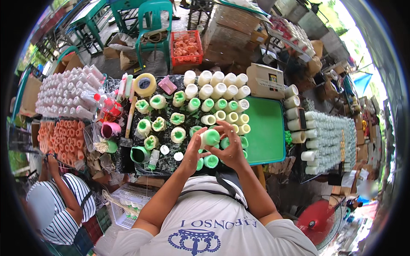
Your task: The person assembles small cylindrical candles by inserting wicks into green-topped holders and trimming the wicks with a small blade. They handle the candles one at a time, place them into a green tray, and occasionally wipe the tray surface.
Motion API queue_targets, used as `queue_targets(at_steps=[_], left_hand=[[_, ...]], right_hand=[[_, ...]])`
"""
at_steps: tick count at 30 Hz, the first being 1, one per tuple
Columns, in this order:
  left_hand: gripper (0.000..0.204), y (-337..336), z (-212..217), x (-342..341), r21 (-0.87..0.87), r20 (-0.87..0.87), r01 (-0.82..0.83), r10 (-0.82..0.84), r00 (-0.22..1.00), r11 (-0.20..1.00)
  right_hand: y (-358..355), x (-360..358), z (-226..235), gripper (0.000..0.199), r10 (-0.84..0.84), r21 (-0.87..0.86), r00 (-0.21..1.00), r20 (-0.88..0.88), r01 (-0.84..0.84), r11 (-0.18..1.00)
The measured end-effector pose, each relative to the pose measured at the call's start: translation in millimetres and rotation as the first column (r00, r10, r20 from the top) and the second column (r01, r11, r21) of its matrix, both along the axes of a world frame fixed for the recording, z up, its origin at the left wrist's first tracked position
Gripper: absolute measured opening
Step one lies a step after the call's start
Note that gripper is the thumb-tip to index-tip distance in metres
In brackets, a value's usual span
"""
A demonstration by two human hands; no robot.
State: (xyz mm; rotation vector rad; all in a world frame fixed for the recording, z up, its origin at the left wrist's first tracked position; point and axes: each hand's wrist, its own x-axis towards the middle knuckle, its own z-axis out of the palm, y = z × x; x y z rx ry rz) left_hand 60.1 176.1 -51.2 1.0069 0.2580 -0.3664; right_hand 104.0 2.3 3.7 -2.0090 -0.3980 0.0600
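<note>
Above the front edge of the black-covered table, a white candle with a green top [210, 138] sits between my two hands. My left hand [193, 152] grips its left side, thumb and fingers bent against it. From the other side, the fingers of my right hand [232, 149] curl round it. Beneath and beside my hands stand more green-topped candles [211, 161], partly hidden by my fingers. Just beyond are rows of plain white candles [220, 90]. To the left, several scalloped cream candles [178, 135] with green centres stand apart from each other.
A green tray [264, 132] lies right of the candles, below a cardboard box [265, 81]. At left are a tape roll [144, 84], a mallet [128, 123], a green cup [139, 155] and a red-labelled bottle [108, 105]. A person in stripes [79, 196] works at lower left; a red fan [316, 217] stands lower right.
</note>
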Motion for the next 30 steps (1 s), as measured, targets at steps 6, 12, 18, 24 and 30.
queue_targets(at_steps=[6,12,18,24,30], left_hand=[[0.080,-32,1,3,-0.329,-0.052,0.005,-0.024,0.998,0.944],[0.085,-81,-2,1,0.042,-0.047,-0.051,0.053,0.998,0.998],[0.088,-109,15,-1,0.195,-0.027,-0.002,0.008,1.000,0.981],[0.090,-120,15,-4,0.183,-0.052,0.020,-0.011,0.999,0.983],[0.088,-136,35,1,0.208,0.034,-0.042,0.036,0.999,0.977]], right_hand=[[-4,-20,3,0.078,-0.093,0.170,0.995,0.046,0.084,0.982],[-20,-26,-20,0.058,0.025,0.561,0.945,-0.327,0.173,0.810],[-57,-24,-19,0.056,0.040,0.482,0.955,-0.295,0.113,0.869],[-86,-17,-9,0.053,0.154,0.395,0.956,-0.248,-0.046,0.918],[-102,-3,-11,0.053,0.245,0.463,0.957,-0.155,-0.149,0.874]])
